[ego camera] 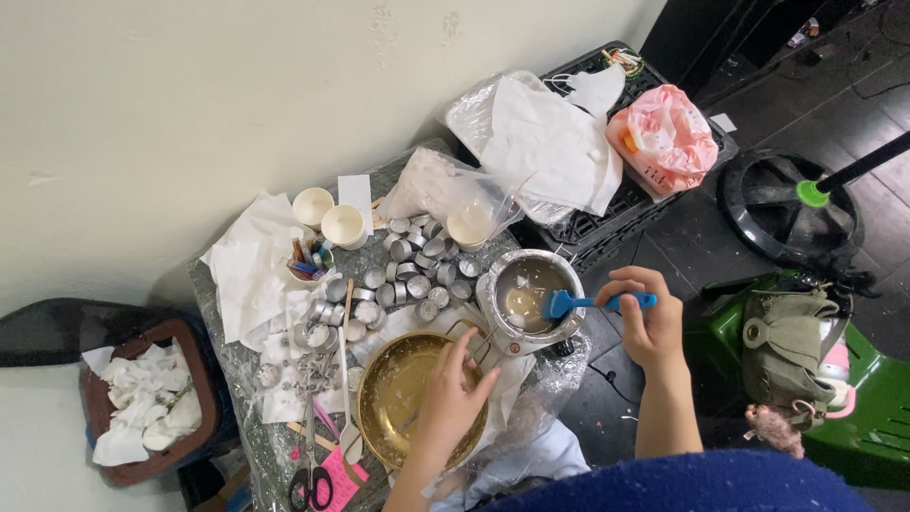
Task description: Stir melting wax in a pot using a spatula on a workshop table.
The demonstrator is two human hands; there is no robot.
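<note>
My right hand (649, 318) grips the handle of a blue brush (588, 303), whose head dips into a small metal pot (531, 294) holding pale liquid. My left hand (453, 393) rests on the rim of a gold metal bowl (389, 398), fingers curled over its right edge. Several small silver tealight cups (417, 265) lie clustered on the table behind the bowl and pot.
Two cream cups (327, 216) and a pot of crayons (308, 261) stand at the back beside crumpled tissue. Scissors (311, 479) lie at the front left. A bin of tissue (142, 398) sits left; a black crate with bags (607, 152) and a green toy car (815, 370) right.
</note>
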